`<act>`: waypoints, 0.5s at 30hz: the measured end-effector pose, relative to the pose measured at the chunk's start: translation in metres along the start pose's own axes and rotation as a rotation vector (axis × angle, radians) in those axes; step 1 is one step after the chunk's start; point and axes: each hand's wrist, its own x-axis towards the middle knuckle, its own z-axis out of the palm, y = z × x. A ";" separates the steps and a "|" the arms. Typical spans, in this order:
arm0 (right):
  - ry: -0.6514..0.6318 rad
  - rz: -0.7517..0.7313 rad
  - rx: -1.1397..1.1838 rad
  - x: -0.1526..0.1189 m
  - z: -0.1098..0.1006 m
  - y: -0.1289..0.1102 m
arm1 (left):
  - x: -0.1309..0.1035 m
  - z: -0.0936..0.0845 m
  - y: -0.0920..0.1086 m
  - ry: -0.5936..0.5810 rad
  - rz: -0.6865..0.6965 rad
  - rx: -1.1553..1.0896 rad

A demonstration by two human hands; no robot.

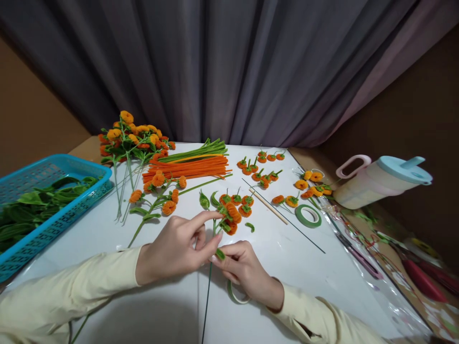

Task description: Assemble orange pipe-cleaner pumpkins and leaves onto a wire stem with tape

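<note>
My left hand (pixel 175 246) is closed, thumb and fingers pinching the thin dark green stem (pixel 206 306) of a fuzzy pipe-cleaner flower spray. Orange flower heads (pixel 233 213) cluster at its top, just beyond my left fingertips. My right hand (pixel 247 270) is closed too, pinching a small green fuzzy leaf (pixel 220 253) beside the stem. Below the right fingers shows part of a pale green tape roll (pixel 239 301); whether the hand grips it, I cannot tell. Several loose orange flowers (pixel 245 210) and a small curled leaf (pixel 250 227) lie just past my hands.
A blue basket (pixel 107 176) of green leaves stands left. Behind are orange pipe cleaners (pixel 190 167) and finished flower stems (pixel 143 138). To the right lie a wooden stick (pixel 268 206), green tape (pixel 308 216), scissors (pixel 364 263), pliers (pixel 423 279) and a lidded cup (pixel 376 184).
</note>
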 end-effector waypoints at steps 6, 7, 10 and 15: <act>-0.037 0.019 0.009 0.000 -0.002 0.001 | 0.005 0.000 0.004 -0.122 -0.213 -0.280; -0.043 0.025 0.013 0.000 -0.002 0.001 | 0.007 -0.002 0.005 -0.128 -0.241 -0.337; -0.056 0.038 0.027 0.000 -0.003 0.001 | 0.009 -0.005 0.006 -0.102 -0.262 -0.460; -0.050 0.033 0.043 0.000 -0.003 0.002 | 0.006 -0.007 -0.001 -0.126 -0.253 -0.654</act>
